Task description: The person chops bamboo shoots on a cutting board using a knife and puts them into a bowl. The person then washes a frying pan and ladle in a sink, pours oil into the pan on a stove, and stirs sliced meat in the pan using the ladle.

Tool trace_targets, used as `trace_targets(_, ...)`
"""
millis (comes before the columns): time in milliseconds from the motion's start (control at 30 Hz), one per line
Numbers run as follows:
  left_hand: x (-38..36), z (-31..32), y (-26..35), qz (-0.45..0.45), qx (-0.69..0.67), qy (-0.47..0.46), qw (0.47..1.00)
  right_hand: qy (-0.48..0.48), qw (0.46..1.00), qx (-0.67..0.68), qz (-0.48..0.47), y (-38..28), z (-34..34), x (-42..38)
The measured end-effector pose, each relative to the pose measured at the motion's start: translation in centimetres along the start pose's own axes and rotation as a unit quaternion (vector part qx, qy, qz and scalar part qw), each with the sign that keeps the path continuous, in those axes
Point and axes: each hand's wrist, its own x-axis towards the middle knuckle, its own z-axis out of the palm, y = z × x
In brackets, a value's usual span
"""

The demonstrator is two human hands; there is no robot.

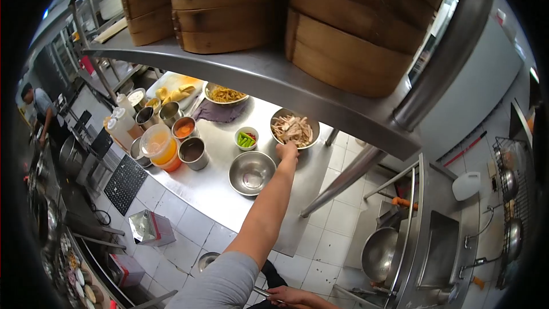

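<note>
One hand (287, 151) reaches to the near edge of a metal bowl (316, 131) of pale shredded food (293, 130); its fingertips are at the food and rim, too small to make out. This is my left hand, on the arm with the grey sleeve. Lower down, my right hand (286, 296) is closed around a thin metal handle (261, 292), which runs toward a small round metal ladle or pan (207, 261). An empty metal bowl (252, 173) sits near the reaching forearm, beside a white bowl of green and red pieces (246, 138).
Steamer baskets (226, 8) stand on the overhead shelf (251, 74). Bottles, metal cups (194, 153) and an orange-filled container (160, 144) are at the table's left. A sloping post (343, 182) stands right. Another person (44, 111) is far left; a sink (440, 249) lies right.
</note>
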Motion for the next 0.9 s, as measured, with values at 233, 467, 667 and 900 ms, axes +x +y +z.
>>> trace_targets(233,-3.2,-6.5,5.3,0.025,-0.161,-0.174,0.971,0.026,0.996,-0.025,0.078,-4.3,1.4,-1.3)
trace_targets(467,-22.0,-35.1,14.2,0.165,-0.08,-0.048,0.982,-0.037,0.972,-0.182,0.143,-11.3,3.9,-0.4)
trace_targets(667,-41.7,-61.6,2.3,0.344,-0.065,0.32,0.88,-0.147,0.901,-0.364,0.187,-15.4,10.1,5.5)
trace_targets(900,-71.2,-74.0,-17.8,0.215,-0.248,0.686,0.65,-0.295,0.777,-0.495,0.253,-13.6,26.6,11.5)
